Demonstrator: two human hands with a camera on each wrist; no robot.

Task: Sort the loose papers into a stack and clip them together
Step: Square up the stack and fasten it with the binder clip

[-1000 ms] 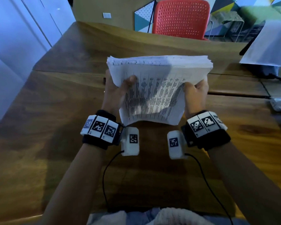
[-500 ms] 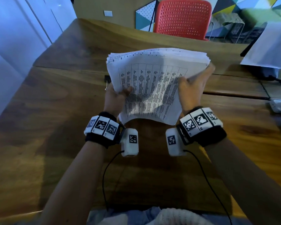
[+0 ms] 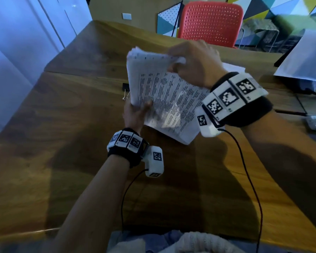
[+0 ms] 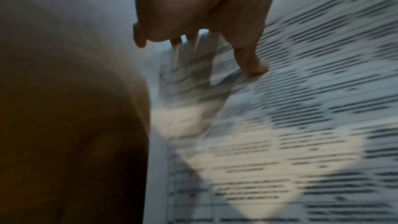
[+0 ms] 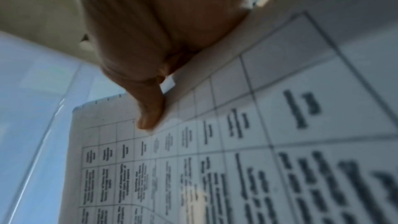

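Paper stack (image 3: 164, 95) held above table (image 3: 62, 143), gripped at 7 o'clock corner by left hand (image 3: 135, 114), at 12 o'clock edge by right hand (image 3: 193, 63). Squaring step judged underway. Binder clip (image 3: 125, 89) at 9 o'clock needed next.

head camera looks forward and down over my worktop (image 3: 66, 125); both wrist cameras sit close, facing along my fingers; all share the paper stack (image 3: 164, 99).
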